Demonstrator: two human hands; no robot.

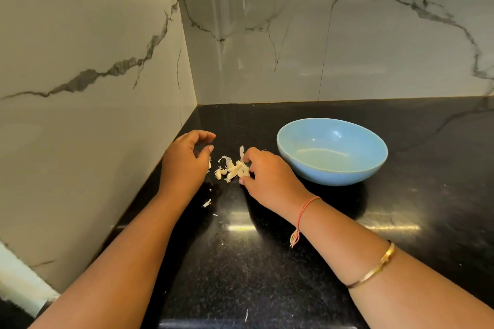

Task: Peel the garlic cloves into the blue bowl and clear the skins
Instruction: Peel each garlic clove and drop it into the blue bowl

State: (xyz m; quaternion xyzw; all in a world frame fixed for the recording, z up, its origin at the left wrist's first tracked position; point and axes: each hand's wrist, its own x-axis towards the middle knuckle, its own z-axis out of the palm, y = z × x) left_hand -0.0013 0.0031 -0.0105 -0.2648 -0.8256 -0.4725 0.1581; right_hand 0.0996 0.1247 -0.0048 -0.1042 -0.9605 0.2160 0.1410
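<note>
Together on the black counter point(267, 262), right hand point(270, 179) pinching the garlic cloves point(236, 169) among loose skins point(226, 159), left hand point(184, 160) curled just beside them, its grasp unclear, blue bowl point(334, 177) near, rightward

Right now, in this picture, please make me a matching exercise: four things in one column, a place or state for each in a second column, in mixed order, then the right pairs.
Column one
1. round light-blue bowl
2. pile of pale garlic cloves and skins
3. thin gold metal bangle
4. red thread bracelet

Column two
A. on the right wrist
B. empty
C. on the black polished stone counter, left of the bowl
D. on the right forearm

Pairs: 1-B, 2-C, 3-D, 4-A
</note>
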